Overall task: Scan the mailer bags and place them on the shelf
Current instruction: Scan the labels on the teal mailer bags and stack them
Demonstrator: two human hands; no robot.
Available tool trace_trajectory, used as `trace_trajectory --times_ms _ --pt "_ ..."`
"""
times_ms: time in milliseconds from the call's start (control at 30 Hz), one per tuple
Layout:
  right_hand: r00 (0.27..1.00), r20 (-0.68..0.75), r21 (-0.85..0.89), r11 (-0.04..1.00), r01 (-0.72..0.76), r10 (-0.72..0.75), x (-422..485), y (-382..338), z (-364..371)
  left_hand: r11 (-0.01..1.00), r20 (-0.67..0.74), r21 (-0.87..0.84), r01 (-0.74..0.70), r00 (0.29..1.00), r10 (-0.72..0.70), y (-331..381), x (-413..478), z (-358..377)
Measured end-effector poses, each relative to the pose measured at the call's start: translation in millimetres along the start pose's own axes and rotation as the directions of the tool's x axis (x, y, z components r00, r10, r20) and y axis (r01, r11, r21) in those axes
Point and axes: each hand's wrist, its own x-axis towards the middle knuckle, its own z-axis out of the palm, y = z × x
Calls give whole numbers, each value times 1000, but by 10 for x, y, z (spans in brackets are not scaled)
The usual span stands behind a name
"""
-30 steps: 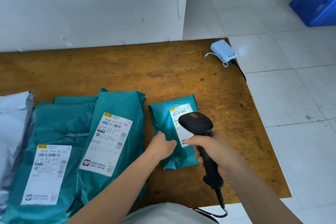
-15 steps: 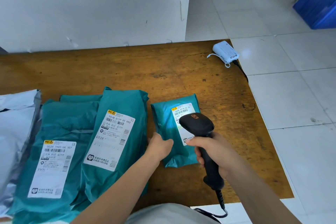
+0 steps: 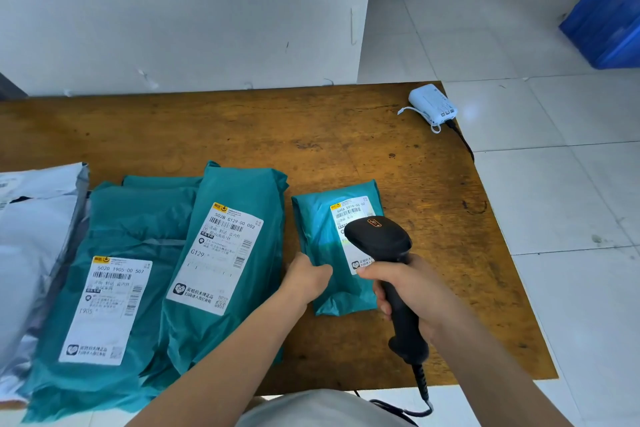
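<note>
right hand (image 3: pixel 412 291), 5 o'clock of the view: fingers clamped round the handle of the black scanner (image 3: pixel 379 239), index finger up near the trigger. its cable trails off the near desk edge.

left hand (image 3: pixel 306 279), 6 o'clock: fingers curled onto the left edge of the small mailer bag (image 3: pixel 322 229), pinning it to the desk (image 3: pixel 311 128). the bag lies flat, label (image 3: pixel 349 215) up, just right of centre. the scanner head hangs over the label's lower part, aimed toward 12 o'clock. a pale glow lies on the bag's face, so the step in hand is judged to be the scan itself.

recommendation: press the film flat so no wrinkle crosses the barcode at the label's far end. draw the head back a little so the beam spans the whole strip. lift only after the read confirms.

9 o'clock: two larger teal bags (image 3: pixel 138 229), overlapping, labels up. a grey mailer (image 3: pixel 34 218) lies beyond them at the edge.

1 o'clock: white power bank (image 3: pixel 431 104) on the far desk corner.

2 o'clock: blue crate (image 3: pixel 609 21) on the floor.

no shelf in view.
</note>
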Motion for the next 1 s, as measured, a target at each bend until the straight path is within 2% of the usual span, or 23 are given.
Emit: trace_trajectory --times_ms 167,300,400,500,567,633,700,767,833,900,1000 --pt "1000 -16 -4 1000 7 -8 6 7 -4 999 22 -46 -1 1000 2 -35 72 9" --pt "1000 -24 -22 1000 20 -20 14 18 -4 998 -13 -67 10 1000 -11 -77 110 27" --pt "999 -43 -13 1000 11 -11 39 39 -5 976 -26 -219 12 1000 -18 -26 118 73" --pt "995 -96 41 999 20 -16 68 63 -11 908 -15 -415 57 997 -70 61 170 130" --pt "986 -158 51 997 64 -55 95 100 -44 907 -14 -417 60 997 -72 94 204 168" --pt "971 -221 43 994 102 -90 132 158 -97 937 -59 -346 -42 998 23 144 190 185" --pt "958 -269 53 992 116 -97 169 220 -149 941 -138 -239 -241 967 213 248 125 156" --pt "942 -325 68 992 106 -79 213 276 -197 871 -144 -108 -479 875 463 371 -94 21" --pt "931 -362 99 991 92 -50 248 315 -244 762 -93 -68 -644 764 638 449 -389 -241" --pt "935 -354 124 989 80 -31 285 333 -263 678 -99 -166 -716 696 711 421 -666 -645" --pt "948 -317 56 997 53 -32 393 371 -239 642 -116 -380 -666 723 681 257 -958 -1340"
